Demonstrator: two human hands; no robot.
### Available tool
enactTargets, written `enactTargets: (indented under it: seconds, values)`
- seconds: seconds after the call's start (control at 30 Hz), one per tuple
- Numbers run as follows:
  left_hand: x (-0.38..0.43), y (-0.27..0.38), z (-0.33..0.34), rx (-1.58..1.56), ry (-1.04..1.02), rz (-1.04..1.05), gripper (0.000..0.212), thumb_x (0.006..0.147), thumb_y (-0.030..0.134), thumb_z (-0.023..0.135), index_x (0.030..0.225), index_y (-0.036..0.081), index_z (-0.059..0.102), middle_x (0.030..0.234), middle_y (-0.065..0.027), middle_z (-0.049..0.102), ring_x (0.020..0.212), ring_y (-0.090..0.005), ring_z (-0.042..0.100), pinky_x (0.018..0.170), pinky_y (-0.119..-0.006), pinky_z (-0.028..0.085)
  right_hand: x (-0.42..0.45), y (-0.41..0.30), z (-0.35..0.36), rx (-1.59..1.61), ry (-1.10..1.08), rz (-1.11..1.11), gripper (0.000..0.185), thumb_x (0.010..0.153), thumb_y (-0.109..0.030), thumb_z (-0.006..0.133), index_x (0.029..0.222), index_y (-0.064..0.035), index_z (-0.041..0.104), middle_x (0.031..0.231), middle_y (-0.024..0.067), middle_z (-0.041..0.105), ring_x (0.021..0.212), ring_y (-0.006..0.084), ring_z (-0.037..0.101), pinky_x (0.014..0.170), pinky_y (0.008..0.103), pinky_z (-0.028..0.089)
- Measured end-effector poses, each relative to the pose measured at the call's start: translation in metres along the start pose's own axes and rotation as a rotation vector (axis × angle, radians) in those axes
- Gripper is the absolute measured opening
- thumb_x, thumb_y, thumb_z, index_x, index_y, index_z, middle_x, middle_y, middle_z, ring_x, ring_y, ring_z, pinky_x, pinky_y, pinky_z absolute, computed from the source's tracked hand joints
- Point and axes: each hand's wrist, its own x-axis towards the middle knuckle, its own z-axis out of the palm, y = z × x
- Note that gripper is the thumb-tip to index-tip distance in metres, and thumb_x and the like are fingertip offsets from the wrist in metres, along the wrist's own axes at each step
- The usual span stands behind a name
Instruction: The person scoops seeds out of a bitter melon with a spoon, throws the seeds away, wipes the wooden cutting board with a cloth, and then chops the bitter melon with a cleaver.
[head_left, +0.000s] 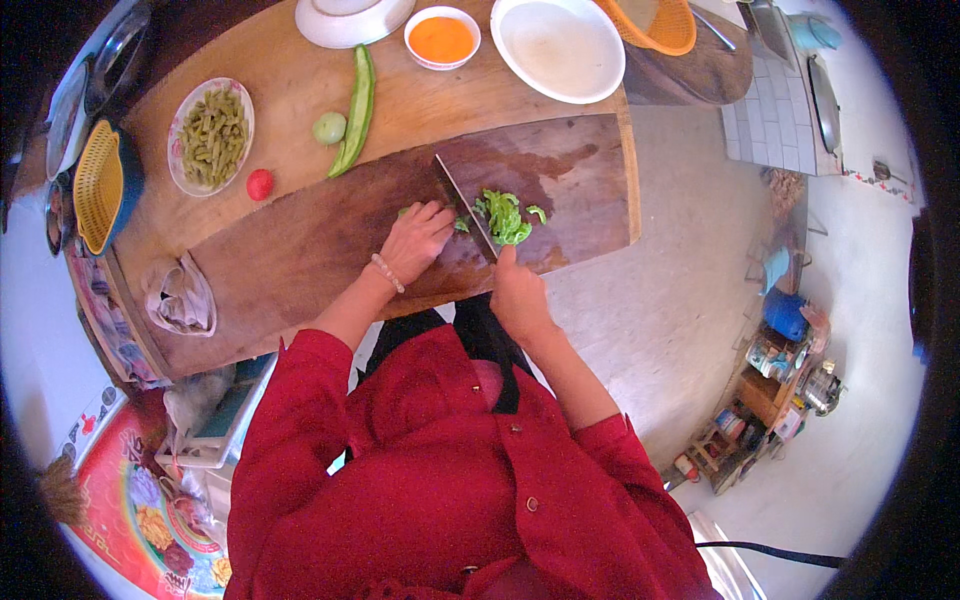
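In my right hand (519, 292) is the handle of a kitchen knife (466, 201), its blade slanting away to the upper left, edge down on a dark wooden cutting board (315, 247). Just left of the blade, my left hand (420, 240), with a beaded bracelet on the wrist, grips a green vegetable (462, 223). My fingers cover most of it, with only bits of green showing at either side. Sliced green pieces (504, 217) lie in a small heap right of the blade, and one curved slice rests a little apart.
Beyond the board are a plate of cut green beans (214, 139), a tomato (259, 184), a round green vegetable (330, 128), a long green gourd (360, 112), a bowl of orange contents (442, 41) and a white dish (559, 49). A crumpled cloth (181, 296) lies at the left.
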Motion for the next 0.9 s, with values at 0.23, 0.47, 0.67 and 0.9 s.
enactTargets:
  seconds: [0.23,0.47,0.67,0.9]
  values:
    - [-0.002,0.001,0.004,0.021,0.010,-0.010,0.019,0.073,0.012,0.056,0.086,0.002,0.065,0.098,-0.0099,0.060,0.100,-0.0261,0.056,0.082,-0.039,0.048,0.010,0.008,0.003,-0.011,-0.006,-0.046,0.021,0.086,-0.007,0.053,0.099,0.0015,0.038,0.066,0.0251,0.061,0.061,0.0448,0.061,0.054,0.0544,0.047]
    - [-0.003,-0.001,0.005,-0.004,-0.048,-0.007,0.020,0.073,0.012,0.056,0.087,0.002,0.065,0.102,-0.0092,0.061,0.101,-0.0258,0.057,0.084,-0.038,0.049,0.005,0.008,0.030,0.083,0.027,0.030,0.023,0.085,-0.006,0.054,0.100,0.0022,0.038,0.066,0.0252,0.061,0.063,0.0457,0.061,0.055,0.0556,0.047]
    - [-0.006,-0.004,0.004,-0.003,-0.025,-0.008,0.019,0.072,0.012,0.057,0.086,0.003,0.065,0.101,-0.0085,0.062,0.099,-0.0254,0.058,0.081,-0.037,0.051,0.011,0.003,-0.005,-0.043,-0.033,-0.071,0.024,0.084,-0.004,0.054,0.099,0.0029,0.037,0.065,0.0259,0.060,0.063,0.0457,0.061,0.056,0.0559,0.047]
    - [-0.003,-0.006,0.004,-0.041,-0.001,0.040,0.019,0.071,0.011,0.058,0.087,0.003,0.065,0.098,-0.0078,0.061,0.093,-0.0239,0.058,0.073,-0.035,0.050,0.002,0.011,0.027,-0.011,0.022,-0.022,0.024,0.080,0.000,0.052,0.099,0.0039,0.038,0.064,0.0258,0.060,0.063,0.0451,0.061,0.055,0.0535,0.048]
